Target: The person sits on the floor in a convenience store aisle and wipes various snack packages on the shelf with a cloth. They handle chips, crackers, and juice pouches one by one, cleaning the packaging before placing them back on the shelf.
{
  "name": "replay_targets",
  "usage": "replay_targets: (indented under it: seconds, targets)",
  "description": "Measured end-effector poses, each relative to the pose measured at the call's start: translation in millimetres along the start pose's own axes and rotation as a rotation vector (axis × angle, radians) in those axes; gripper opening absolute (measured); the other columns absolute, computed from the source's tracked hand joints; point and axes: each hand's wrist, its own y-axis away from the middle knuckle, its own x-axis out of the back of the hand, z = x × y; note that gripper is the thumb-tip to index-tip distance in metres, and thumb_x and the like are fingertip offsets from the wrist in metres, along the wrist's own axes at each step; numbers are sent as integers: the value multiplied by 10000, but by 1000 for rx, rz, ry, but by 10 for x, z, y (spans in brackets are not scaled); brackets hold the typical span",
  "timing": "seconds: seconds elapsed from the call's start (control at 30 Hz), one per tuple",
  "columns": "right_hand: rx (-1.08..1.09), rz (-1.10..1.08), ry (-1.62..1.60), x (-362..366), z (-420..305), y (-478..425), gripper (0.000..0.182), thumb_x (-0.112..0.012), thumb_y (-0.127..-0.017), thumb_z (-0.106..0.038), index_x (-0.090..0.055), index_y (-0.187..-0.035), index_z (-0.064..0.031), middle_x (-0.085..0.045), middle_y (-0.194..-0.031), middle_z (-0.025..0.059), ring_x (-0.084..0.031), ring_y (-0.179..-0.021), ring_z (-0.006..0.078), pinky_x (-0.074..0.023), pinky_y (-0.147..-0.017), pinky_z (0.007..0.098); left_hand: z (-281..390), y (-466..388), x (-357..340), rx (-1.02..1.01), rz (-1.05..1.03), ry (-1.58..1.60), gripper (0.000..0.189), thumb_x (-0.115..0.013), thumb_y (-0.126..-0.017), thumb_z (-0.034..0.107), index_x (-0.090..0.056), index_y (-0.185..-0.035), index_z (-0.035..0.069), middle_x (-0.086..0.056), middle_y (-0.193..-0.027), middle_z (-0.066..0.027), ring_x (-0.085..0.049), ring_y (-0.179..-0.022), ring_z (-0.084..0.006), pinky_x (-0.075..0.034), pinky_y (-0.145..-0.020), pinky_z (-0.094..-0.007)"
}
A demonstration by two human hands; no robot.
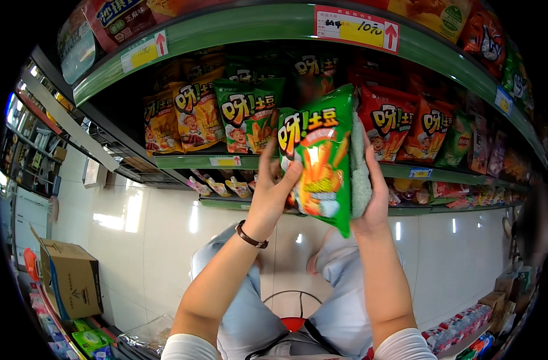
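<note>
My left hand (274, 184) grips the left side of a green snack bag (321, 180), its thumb across the front. The bag is tilted, with its printed face towards me. My right hand (375, 193) holds a grey-green cloth (360, 166) against the right side and back of the bag; its fingers are partly hidden behind the cloth. Behind my hands, upright snack bags stand on the middle shelf: yellow bags (199, 117) and a green one (251, 117) to the left, red ones (387, 121) to the right.
A green shelf edge (265, 27) with price tags curves above my hands. Pouches (217, 185) and other packets fill the lowest shelf. On the left stands an open cardboard box (73, 279); packed bottles (458, 328) are at the lower right. Tiled floor (165, 265) lies around my legs.
</note>
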Motion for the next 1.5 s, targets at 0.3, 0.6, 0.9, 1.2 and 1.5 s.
replay_targets:
  seconds: [0.3, 0.6, 0.9, 1.2, 1.5]
  targets:
    - [176, 46, 434, -79, -177, -79, 551, -409, -1021, -330, -326, -1463, -11, -410, -1452, 109, -417, -1305, 183, -307, -1091, 300, -73, 156, -231, -29, -350, 19, 940, -739, -836, 231, -121, -1517, 34, -308, -1490, -119, -388, -1321, -194, -327, -1096, -335]
    - [29, 192, 529, 48, 423, 31, 598, -406, -1020, -397, -355, -1433, 32, -395, -1457, 120, -367, -1334, 188, -246, -1117, 286, 179, 150, -27, 80, -230, 520, 752, -604, -818, 422, -349, -1431, 70, -487, -1376, -136, -505, -1227, -289, -410, -1042, -440]
    - [-403, 223, -321, -57, 764, 254, 422, -512, -974, -358, -496, -1293, -82, -568, -1240, 18, -550, -1119, 187, -433, -986, 407, 120, -72, -38, -808, 203, -296, 1128, -788, -678, 143, -44, -1519, 29, -264, -1472, -183, -346, -1328, -267, -307, -1094, -367]
    - [-438, 270, -169, 346, 82, 142, 224, -491, -964, -94, -566, -1095, 72, -624, -1110, 139, -615, -1029, 226, -525, -957, 367, 58, -524, -101, -862, 340, -496, 1137, -842, -636, 128, -120, -1503, -14, -282, -1446, -174, -330, -1318, -268, -285, -1094, -356]
    - [-159, 440, -55, 688, -496, 420, 337, -457, -974, -180, -523, -1244, 11, -591, -1221, 124, -564, -1138, 266, -456, -990, 421, -192, -868, -456, -928, 423, -732, 924, -826, -661, 185, -357, -1452, 98, -344, -1411, -194, -325, -1322, -363, -293, -1080, -430]
